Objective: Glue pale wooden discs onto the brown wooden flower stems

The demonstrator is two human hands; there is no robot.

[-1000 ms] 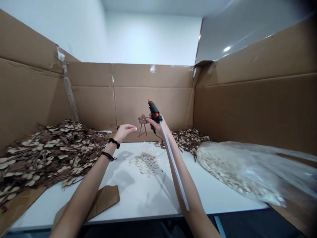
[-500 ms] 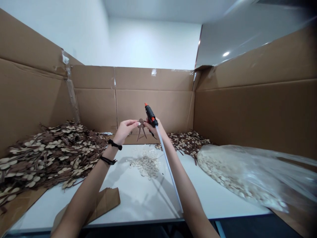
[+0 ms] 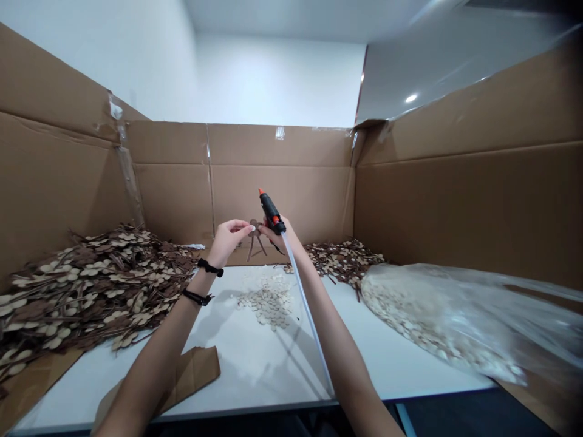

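Above the table, my left hand (image 3: 226, 241) pinches a brown flower-shaped cutout (image 3: 254, 224) with two thin strips hanging down. A small white spot shows at these fingertips; whether it is a disc or a nail I cannot tell. My right hand (image 3: 288, 232) is closed around a black glue gun (image 3: 270, 209) whose orange nozzle points up and away. Its fingertips also touch the cutout's right side. From the gun's back a long whitish glue stick (image 3: 301, 294) runs down along my right forearm. Below lies a loose patch of small pale discs (image 3: 271, 303).
A big heap of brown and cream flower cutouts (image 3: 109, 279) stands at left, a smaller heap of cutouts (image 3: 341, 258) at back right. A clear plastic bag (image 3: 437, 309) of pale discs lies at right. Cardboard walls (image 3: 282, 188) surround the white table (image 3: 246, 382). A cardboard piece (image 3: 198, 370) lies near my left forearm.
Both hands, with the cutout and glue gun, appear slightly further left; the whole view has also shifted a little. The grip of each hand looks the same.
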